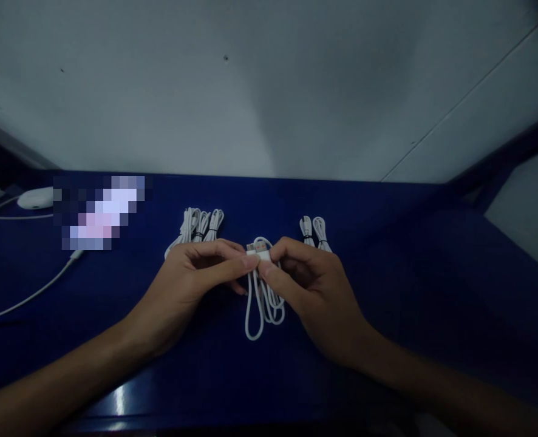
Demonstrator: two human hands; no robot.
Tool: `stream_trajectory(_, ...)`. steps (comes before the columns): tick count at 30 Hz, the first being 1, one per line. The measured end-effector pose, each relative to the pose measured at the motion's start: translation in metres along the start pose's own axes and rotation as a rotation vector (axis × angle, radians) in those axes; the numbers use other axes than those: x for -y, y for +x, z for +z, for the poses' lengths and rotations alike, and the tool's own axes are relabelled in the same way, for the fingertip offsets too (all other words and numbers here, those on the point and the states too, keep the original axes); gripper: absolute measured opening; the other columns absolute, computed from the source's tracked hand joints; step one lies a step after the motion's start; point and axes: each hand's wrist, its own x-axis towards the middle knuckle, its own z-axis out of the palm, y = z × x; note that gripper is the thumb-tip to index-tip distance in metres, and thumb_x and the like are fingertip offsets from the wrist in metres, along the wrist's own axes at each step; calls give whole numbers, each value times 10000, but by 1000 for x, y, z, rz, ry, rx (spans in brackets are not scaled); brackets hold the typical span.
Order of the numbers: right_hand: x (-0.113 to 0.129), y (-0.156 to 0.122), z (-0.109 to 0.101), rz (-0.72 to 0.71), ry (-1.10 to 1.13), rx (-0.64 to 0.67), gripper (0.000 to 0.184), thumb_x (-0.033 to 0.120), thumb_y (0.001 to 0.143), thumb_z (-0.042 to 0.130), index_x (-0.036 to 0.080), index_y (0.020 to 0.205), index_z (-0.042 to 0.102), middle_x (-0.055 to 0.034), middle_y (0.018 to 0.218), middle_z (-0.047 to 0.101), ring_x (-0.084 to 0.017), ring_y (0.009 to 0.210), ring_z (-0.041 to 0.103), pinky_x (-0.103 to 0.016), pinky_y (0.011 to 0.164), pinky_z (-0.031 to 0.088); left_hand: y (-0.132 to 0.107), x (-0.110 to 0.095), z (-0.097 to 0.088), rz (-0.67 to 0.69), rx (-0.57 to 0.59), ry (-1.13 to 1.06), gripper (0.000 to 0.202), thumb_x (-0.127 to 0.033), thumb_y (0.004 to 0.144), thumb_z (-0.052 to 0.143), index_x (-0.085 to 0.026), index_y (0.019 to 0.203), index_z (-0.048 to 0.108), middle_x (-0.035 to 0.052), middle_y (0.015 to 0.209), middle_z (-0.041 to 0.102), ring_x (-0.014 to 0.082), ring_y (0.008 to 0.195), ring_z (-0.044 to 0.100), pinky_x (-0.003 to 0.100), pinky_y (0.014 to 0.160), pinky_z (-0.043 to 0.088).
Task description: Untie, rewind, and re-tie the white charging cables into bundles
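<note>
— Left hand (191, 273), right hand (309, 279): status?
— Fingertips of both pinch white cable (260, 306) at its plugs; loops rest on blue table (387, 285)
— Surroundings?
— Tied cable bundles (200, 226) just behind

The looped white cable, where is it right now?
In the head view the looped white cable is at centre, pinched between the left hand and the right hand over the blue table, with tied cable bundles behind on both sides.

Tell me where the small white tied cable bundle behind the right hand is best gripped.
Probably pinch the small white tied cable bundle across its middle, near the dark tie, coming from above: it lies flat on the blue table, and the right hand covers its near end.
</note>
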Motion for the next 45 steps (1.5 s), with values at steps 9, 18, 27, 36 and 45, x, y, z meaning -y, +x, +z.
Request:
stream_trajectory(9, 1, 1, 0, -9, -28, -10, 274, 284, 1070, 712, 212, 808, 683, 63, 642, 554, -87, 556, 473, -231, 497, 376, 0, -1, 0, -15, 11, -2, 113, -219, 905, 870, -213, 794, 888, 77, 1107, 818, 183, 919, 743, 267, 807, 607)
stream_trajectory(18, 1, 1, 1, -7, -39, -17, 276, 280, 1056, 723, 212, 793, 677, 64, 631, 546, -92, 552, 454, -245, 496, 363, 0, 1, -1, -13, 16, 14, 132, -209, 932, 839, -219, 809, 887, 77, 1159, 823, 178, 948, 744, 255, 822, 604)
stream_trajectory(27, 1, 1, 0, -3, -26, -18, 282, 268, 1055, 721, 207, 784, 667, 67, 626, 538, -87, 548, 444, -239, 493, 351, 1, 0, 0, -24, 5, 7, 112, -234, 906, 872, -211, 798, 888, 87, 1154, 829, 180, 924, 745, 260, 804, 602)
stream_trajectory(36, 2, 1, 0, 15, -34, -9, 282, 294, 1061, 706, 216, 793, 664, 58, 637, 548, -102, 559, 466, -249, 506, 376, 1, -1, 0, -16, 9, 11, 129, -247, 911, 876, -209, 787, 885, 78, 1038, 811, 190, 907, 738, 273, 804, 601)
stream_trajectory(45, 1, 1, 0, 20, -30, -7, 271, 304, 1062, 709, 217, 808, 678, 55, 662, 570, -100, 570, 485, -251, 514, 390, 0, 1, -1, -11, 35, 9, 137, -230, 935, 853, -210, 802, 880, 64, 1046, 808, 171, 909, 731, 247, 804, 593)
